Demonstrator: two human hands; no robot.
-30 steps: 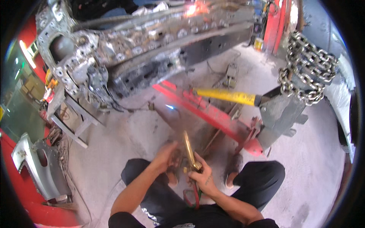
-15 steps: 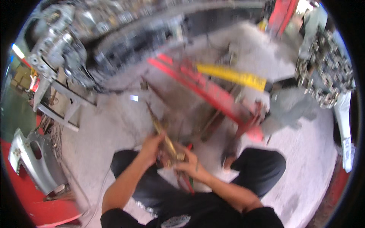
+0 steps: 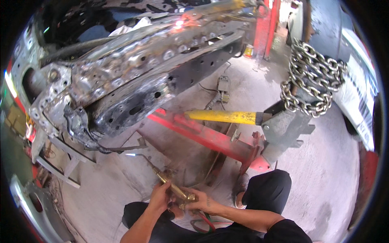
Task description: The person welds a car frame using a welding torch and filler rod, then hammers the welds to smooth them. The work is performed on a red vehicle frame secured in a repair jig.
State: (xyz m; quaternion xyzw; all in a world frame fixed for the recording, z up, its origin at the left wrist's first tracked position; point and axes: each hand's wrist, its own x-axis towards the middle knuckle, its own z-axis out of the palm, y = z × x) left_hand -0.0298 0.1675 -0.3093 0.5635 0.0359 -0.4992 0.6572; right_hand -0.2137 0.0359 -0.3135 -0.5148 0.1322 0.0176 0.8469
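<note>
A brass gas torch (image 3: 175,188) points up and to the left between my knees, with a small white-blue flame (image 3: 131,154) at its bent tip. My left hand (image 3: 161,197) is closed round the torch body. At its rear end, my right hand (image 3: 203,201) has its fingers closed about the brass valve fittings (image 3: 191,197). Red and green hoses (image 3: 206,220) loop below my right hand. Beyond the flame lies the bare-metal and black front frame of a car (image 3: 133,95), apart from the torch.
A red steel beam (image 3: 202,135) crosses the floor ahead, with a yellow cylinder (image 3: 227,117) above it. A heavy chain (image 3: 314,81) hangs over a post at right. An orange glow (image 3: 178,24) shows on the frame's far side. A silver body panel (image 3: 34,210) lies at left.
The view has tilted up, so the car frame shows more and my hands sit lower. Both hands remain on the torch. Its flame now looks longer and thinner.
</note>
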